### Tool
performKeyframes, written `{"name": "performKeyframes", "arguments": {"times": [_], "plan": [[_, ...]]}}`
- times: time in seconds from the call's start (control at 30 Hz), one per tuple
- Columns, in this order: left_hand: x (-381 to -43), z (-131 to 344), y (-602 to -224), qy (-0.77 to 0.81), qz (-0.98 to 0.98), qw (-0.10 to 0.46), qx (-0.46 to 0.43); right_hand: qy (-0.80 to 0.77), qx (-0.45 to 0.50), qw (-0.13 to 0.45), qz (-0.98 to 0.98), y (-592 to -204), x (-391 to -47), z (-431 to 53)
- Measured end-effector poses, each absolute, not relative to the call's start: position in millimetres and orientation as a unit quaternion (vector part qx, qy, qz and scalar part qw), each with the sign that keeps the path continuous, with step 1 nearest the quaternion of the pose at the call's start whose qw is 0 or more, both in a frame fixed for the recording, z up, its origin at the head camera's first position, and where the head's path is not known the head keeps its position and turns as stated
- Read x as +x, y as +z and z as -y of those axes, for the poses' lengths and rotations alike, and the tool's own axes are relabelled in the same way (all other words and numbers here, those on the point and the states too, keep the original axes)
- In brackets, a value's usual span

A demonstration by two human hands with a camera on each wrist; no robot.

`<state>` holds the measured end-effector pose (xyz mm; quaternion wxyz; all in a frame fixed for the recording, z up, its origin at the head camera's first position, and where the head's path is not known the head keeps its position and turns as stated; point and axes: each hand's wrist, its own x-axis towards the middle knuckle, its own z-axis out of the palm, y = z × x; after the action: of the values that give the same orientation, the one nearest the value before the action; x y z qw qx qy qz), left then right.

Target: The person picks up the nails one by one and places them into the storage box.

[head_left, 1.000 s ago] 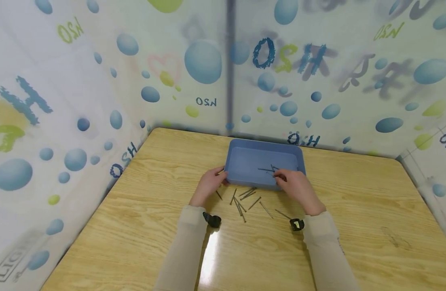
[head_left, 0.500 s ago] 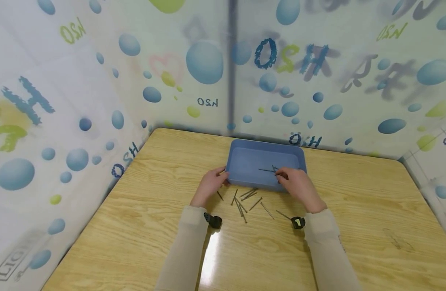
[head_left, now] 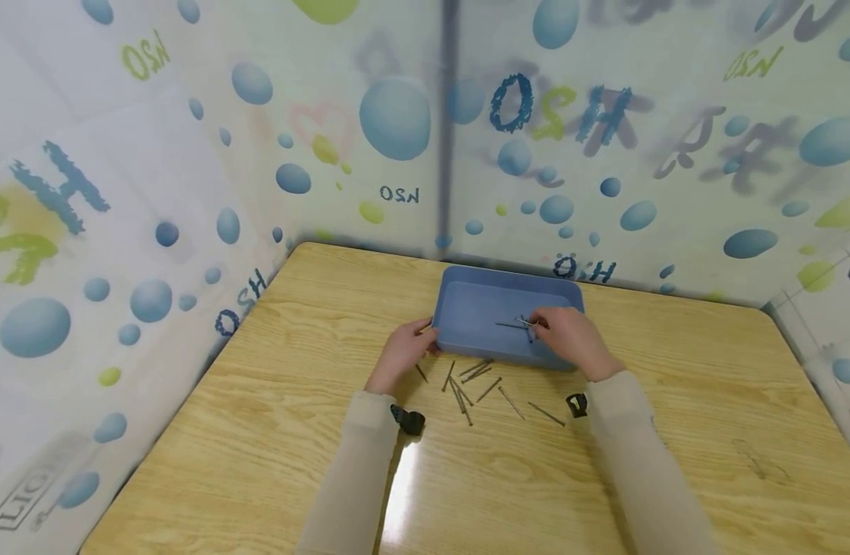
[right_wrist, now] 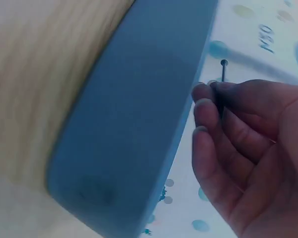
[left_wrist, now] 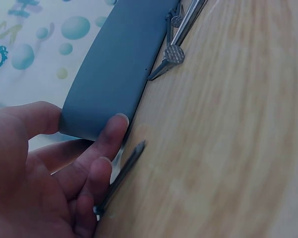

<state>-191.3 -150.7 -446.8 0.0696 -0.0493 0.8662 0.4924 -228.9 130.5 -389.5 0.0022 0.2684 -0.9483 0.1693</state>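
Observation:
A blue rectangular tray (head_left: 469, 308) lies at the back of the table. My left hand (head_left: 401, 356) grips its near left corner, with fingers on both sides of the wall in the left wrist view. Over the tray's right part, my right hand (head_left: 572, 339) pinches a nail (right_wrist: 223, 70) between thumb and fingertips; the nail's head sticks up in the right wrist view. Other nails (head_left: 509, 325) lie on the tray floor, partly hidden by that hand. Right beside my left fingers, a loose nail (left_wrist: 120, 178) rests on the table.
Several nails (head_left: 459, 393) are scattered on the wooden table (head_left: 258, 401) in front of the tray, one nail (head_left: 546, 414) farther right. A patterned wall (head_left: 341, 200) stands close behind the table and another along its left side.
My right hand has lifted and shifted slightly away from me over the tray, and its wrist has turned. The rightmost table nail now shows whole. My left hand keeps its grip on the corner.

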Motion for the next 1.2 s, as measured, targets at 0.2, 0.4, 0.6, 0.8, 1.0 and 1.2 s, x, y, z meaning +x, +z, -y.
{"name": "performKeyframes", "arguments": {"times": [0.2,0.4,0.6,0.8,1.0,1.2], "plan": [[-191.2,151.4,-447.1,0.489,-0.869,0.067,-0.046,0.072,0.31,-0.018,0.948,-383.6,-250.2,-128.9],[-191.4,152.6,-447.4,0.5,-0.862,0.067,-0.047,0.025,0.345,-0.053,0.937,-378.2,-267.5,-123.3],[-191.3,153.1,-445.8,0.502,-0.861,0.066,-0.044,-0.034,0.363,-0.1,0.926,-373.8,-276.2,-116.2],[-191.4,152.8,-445.1,0.5,-0.862,0.065,-0.044,-0.083,0.367,-0.137,0.917,-375.5,-282.3,-112.5],[-191.8,153.1,-444.9,0.5,-0.863,0.06,-0.044,-0.108,0.363,-0.145,0.914,-379.7,-285.9,-109.0],[-192.0,155.8,-448.5,0.494,-0.867,0.063,-0.032,-0.121,0.37,-0.141,0.911,-383.5,-284.1,-106.4]]}}
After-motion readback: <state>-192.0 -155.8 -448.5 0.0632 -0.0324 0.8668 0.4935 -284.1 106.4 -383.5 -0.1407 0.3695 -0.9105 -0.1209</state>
